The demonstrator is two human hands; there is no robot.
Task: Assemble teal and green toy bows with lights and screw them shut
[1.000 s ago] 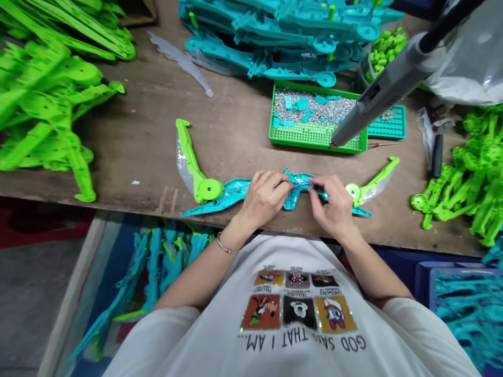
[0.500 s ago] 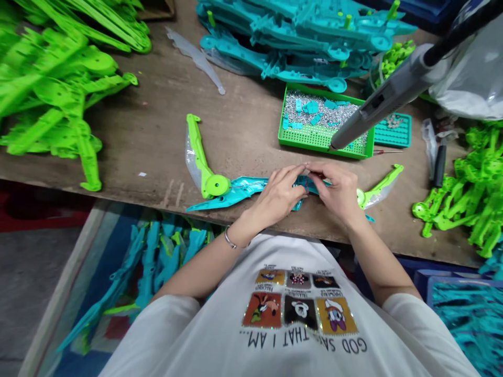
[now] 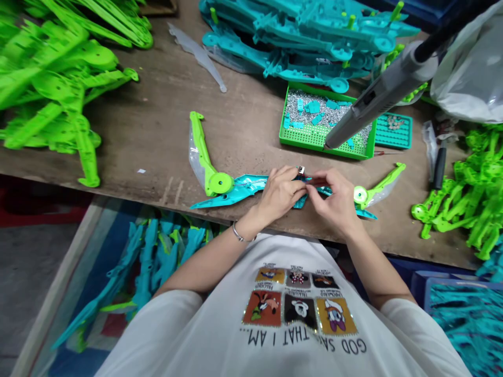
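Two hands, left (image 3: 280,192) and right (image 3: 335,199), are meeting, turquoise frame (image 3: 248,187) beneath their fingers, grip unclear. Steadiness should be helping.

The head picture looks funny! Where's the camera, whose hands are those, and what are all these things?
The camera sits on a person's head, looking forward and down, so the print on the white shirt looks upside down. No robot here: the left hand and right hand are the person's own. They meet over a long turquoise plastic piece with bright green plastic arms near its ends, on a brown tabletop. They hide whatever they hold, but a tiny white block peeks out. Beyond are a green plastic box of shiny metal bits and stacked turquoise plastic parts; a grey stick-shaped tool slants over the box.
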